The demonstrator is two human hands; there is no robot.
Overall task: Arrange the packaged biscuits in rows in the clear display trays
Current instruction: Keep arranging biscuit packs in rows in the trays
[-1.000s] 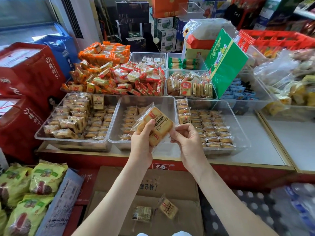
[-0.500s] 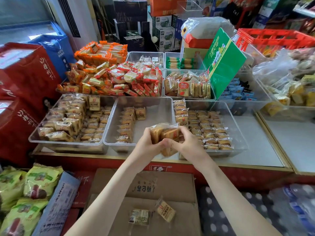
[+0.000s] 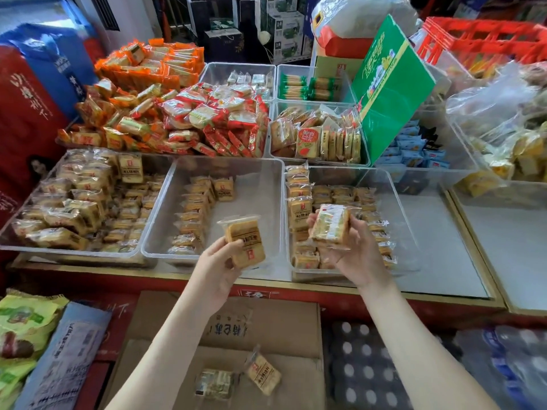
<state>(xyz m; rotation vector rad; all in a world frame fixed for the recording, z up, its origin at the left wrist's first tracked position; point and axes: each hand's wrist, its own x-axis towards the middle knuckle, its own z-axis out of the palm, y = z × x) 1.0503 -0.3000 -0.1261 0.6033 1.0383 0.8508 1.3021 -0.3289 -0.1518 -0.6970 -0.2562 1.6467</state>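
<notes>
2 hands, 1 packet each, over the near trays.
The left hand (image 3: 217, 270) grips a biscuit packet (image 3: 245, 241) above the half-filled middle tray (image 3: 266, 187), probably to extend its rows. The right hand (image 3: 359, 258) clamps a second packet (image 3: 330, 223) over the fuller right tray (image 3: 399, 202). 0.5 s ago the hands were joined; now they are apart.

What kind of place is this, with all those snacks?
Probably a small snack shop: clear display trays of wrapped biscuits, a heap of red and orange snack packets, and stacked boxes behind.
</notes>
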